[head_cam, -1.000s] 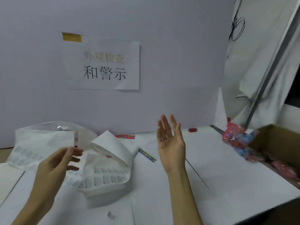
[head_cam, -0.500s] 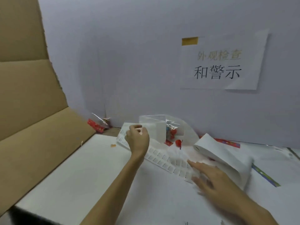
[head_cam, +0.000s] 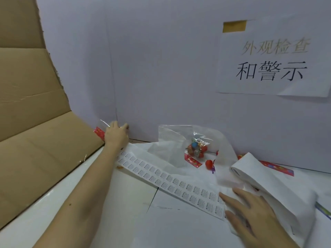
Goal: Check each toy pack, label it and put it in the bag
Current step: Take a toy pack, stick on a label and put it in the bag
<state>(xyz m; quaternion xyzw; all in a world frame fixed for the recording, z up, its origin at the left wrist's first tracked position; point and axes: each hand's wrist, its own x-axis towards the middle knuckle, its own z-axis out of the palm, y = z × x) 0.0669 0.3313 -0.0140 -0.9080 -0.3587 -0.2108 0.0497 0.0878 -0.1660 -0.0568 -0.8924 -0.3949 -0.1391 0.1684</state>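
Left hand (head_cam: pixel 116 136) on a half-hidden toy pack (head_cam: pixel 99 132), grip unclear; right hand (head_cam: pixel 254 214) flat on label strip (head_cam: pixel 172 181).

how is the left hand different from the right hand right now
The left hand reaches far back to the wall corner, on a toy pack; the right hand lies near, flat on the label sheet. The left hand's fingers bend over clear wrap; the right hand's are spread straight. Both are bare.
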